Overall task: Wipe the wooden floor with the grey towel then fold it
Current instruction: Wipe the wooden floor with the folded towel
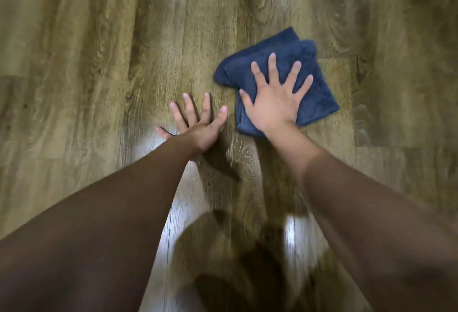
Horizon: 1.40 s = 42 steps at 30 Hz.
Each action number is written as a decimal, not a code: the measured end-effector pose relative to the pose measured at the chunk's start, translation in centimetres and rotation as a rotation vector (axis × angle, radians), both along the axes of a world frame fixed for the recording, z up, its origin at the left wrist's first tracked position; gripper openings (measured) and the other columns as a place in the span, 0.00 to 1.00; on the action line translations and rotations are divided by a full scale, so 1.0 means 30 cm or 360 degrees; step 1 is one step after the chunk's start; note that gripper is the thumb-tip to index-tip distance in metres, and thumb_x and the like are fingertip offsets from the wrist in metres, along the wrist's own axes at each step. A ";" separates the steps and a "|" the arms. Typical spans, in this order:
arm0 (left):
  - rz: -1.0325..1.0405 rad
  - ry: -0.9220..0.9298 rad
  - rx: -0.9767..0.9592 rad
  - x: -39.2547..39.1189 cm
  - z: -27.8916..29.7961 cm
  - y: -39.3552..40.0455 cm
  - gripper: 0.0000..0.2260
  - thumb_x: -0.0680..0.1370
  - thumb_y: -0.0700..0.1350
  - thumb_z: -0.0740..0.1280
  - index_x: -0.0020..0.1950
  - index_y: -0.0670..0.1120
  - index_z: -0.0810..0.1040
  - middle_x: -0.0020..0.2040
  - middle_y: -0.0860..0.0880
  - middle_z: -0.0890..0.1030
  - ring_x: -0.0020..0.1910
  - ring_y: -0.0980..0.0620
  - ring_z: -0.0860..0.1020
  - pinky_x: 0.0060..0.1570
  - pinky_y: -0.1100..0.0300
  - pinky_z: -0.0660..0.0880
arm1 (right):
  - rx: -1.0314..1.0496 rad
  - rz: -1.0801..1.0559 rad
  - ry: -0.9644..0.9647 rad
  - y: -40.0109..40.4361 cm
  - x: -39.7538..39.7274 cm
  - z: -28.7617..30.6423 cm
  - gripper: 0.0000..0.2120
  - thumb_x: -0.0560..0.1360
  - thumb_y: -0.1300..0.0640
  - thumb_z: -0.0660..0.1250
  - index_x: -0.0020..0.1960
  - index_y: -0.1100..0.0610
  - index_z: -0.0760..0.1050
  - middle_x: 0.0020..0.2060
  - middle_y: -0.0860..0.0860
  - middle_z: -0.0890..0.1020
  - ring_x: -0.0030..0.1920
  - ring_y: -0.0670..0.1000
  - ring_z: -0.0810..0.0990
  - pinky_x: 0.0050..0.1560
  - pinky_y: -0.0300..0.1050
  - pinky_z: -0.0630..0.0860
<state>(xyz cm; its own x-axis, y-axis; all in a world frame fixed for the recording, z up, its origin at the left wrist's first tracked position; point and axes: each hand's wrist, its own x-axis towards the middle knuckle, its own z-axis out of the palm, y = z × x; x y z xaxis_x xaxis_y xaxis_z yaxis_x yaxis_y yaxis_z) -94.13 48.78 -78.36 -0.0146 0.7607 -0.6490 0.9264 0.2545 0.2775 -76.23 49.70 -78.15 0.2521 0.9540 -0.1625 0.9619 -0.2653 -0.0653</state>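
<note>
the wooden floor (99,88) fills the whole view, with bright shine near the person. on it, right of the middle, lies the towel (317,88), which looks dark blue-grey here and is bunched in loose layers, not neatly folded. the right hand (275,103) presses flat on the towel, fingers (272,63) straight and spread apart. the left hand (198,128) rests on the bare floor just beside the towel, fingers also spread, holding nothing. it seems the wiping is in progress; the folding is not yet done.
</note>
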 end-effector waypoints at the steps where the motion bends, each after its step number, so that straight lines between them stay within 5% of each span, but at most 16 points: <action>1: 0.0037 -0.0002 0.0009 0.006 0.002 -0.006 0.43 0.58 0.84 0.32 0.73 0.76 0.41 0.82 0.58 0.38 0.80 0.45 0.35 0.65 0.23 0.33 | 0.0012 0.0030 -0.0001 -0.073 -0.023 0.003 0.34 0.77 0.31 0.50 0.81 0.41 0.53 0.82 0.51 0.50 0.78 0.72 0.47 0.71 0.78 0.44; 9: -0.0051 0.0145 0.0287 0.030 0.001 -0.051 0.36 0.74 0.76 0.47 0.78 0.68 0.39 0.79 0.55 0.30 0.77 0.47 0.26 0.62 0.25 0.28 | -0.0081 0.0250 0.0093 -0.735 -0.209 0.008 0.37 0.74 0.34 0.59 0.80 0.44 0.57 0.82 0.52 0.53 0.78 0.71 0.50 0.71 0.78 0.46; 12: 0.0020 0.0134 0.0499 0.050 0.022 -0.031 0.30 0.78 0.71 0.51 0.79 0.64 0.57 0.83 0.49 0.48 0.80 0.42 0.43 0.68 0.26 0.40 | -0.0107 0.0335 0.0138 -0.846 -0.230 0.013 0.36 0.73 0.34 0.62 0.79 0.43 0.62 0.82 0.50 0.54 0.78 0.71 0.51 0.71 0.79 0.46; 15: 0.0019 0.0144 0.0818 0.006 0.057 0.037 0.22 0.81 0.63 0.54 0.67 0.54 0.75 0.70 0.45 0.69 0.71 0.41 0.63 0.65 0.37 0.57 | -0.0126 0.0352 0.0147 -0.834 -0.222 0.028 0.34 0.73 0.34 0.62 0.78 0.42 0.63 0.81 0.50 0.57 0.77 0.72 0.54 0.70 0.79 0.47; 20: -0.0145 0.0278 0.0988 -0.112 0.011 0.112 0.13 0.81 0.52 0.58 0.60 0.49 0.75 0.63 0.43 0.71 0.64 0.41 0.67 0.63 0.38 0.62 | -0.0083 0.0387 0.0129 -0.728 -0.189 0.016 0.34 0.74 0.33 0.59 0.78 0.41 0.62 0.81 0.50 0.57 0.77 0.72 0.55 0.69 0.80 0.47; 25: -0.0148 0.0087 0.1207 -0.020 -0.017 0.219 0.10 0.79 0.48 0.59 0.56 0.51 0.77 0.58 0.46 0.73 0.61 0.44 0.70 0.60 0.41 0.60 | 0.0076 0.0214 0.0060 -0.415 -0.135 -0.003 0.32 0.75 0.33 0.58 0.77 0.40 0.63 0.80 0.49 0.60 0.76 0.72 0.55 0.69 0.80 0.49; 34: -0.0012 0.0210 0.1255 0.030 -0.078 0.291 0.14 0.79 0.52 0.58 0.64 0.53 0.73 0.73 0.51 0.70 0.76 0.49 0.62 0.63 0.38 0.55 | 0.0155 0.0172 -0.0069 0.088 -0.024 -0.025 0.31 0.77 0.32 0.51 0.78 0.39 0.60 0.81 0.48 0.58 0.77 0.71 0.54 0.70 0.78 0.48; 42: -0.0025 0.0264 0.1097 0.035 -0.063 0.305 0.19 0.78 0.52 0.58 0.69 0.56 0.72 0.76 0.52 0.67 0.77 0.49 0.60 0.63 0.44 0.52 | 0.0076 0.0031 0.0025 0.456 0.005 -0.003 0.31 0.78 0.32 0.50 0.79 0.40 0.57 0.82 0.48 0.54 0.77 0.72 0.50 0.70 0.79 0.45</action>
